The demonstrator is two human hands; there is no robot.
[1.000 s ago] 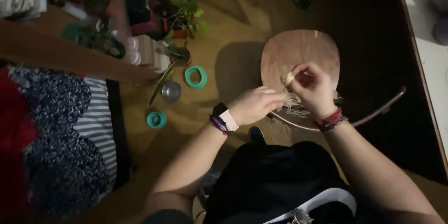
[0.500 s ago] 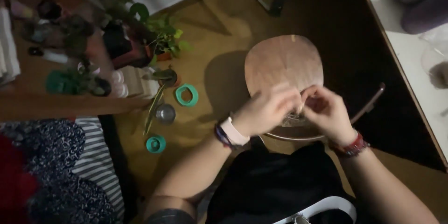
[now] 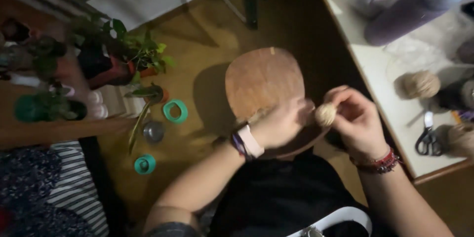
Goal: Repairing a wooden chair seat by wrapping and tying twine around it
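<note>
The right hand (image 3: 358,118) pinches a small ball of beige twine (image 3: 325,114) in its closed fingertips. The left hand (image 3: 281,126), fingers curled, touches the ball from the other side to steady it. Both are above the round wooden seat (image 3: 261,79), beside a table (image 3: 375,84) with scissors (image 3: 428,138).

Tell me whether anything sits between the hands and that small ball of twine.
Nothing visible does. The right hand holds the twine ball in its fingertips, and the left hand is right beside it, over the wooden stool seat.

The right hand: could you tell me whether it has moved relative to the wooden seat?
Yes. The right hand has shifted right, off the seat, toward the table.
</note>
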